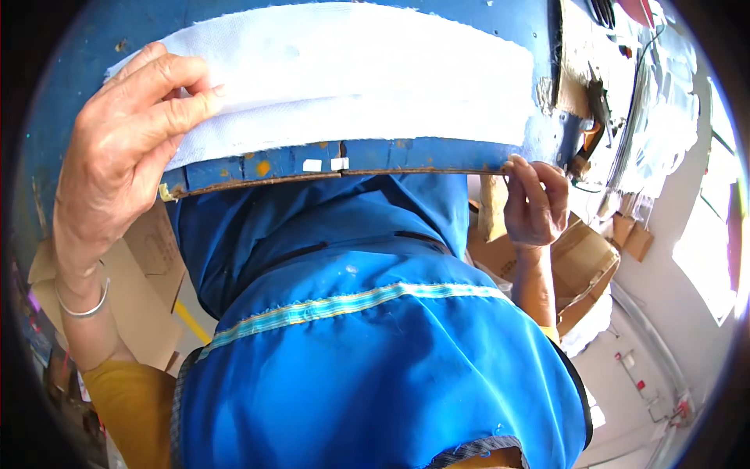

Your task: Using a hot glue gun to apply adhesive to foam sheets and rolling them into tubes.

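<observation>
A wide white cloth strip (351,78) lies flat across a blue worktable (391,152) with a chipped, rusty front edge. My left hand (121,148) lies on the strip's left end, fingers spread and pressing it down near the table's edge. My right hand (535,203) sits below the table's front edge at the right, fingertips touching the edge just under the strip's right end. Nothing is gripped in either hand. A silver bangle (82,305) circles my left wrist.
My blue apron (367,344) with a striped band fills the lower middle. Cardboard boxes (582,262) stand on the floor at the right and cardboard box (137,289) at the left. Tools and clutter (598,109) crowd the table's right end.
</observation>
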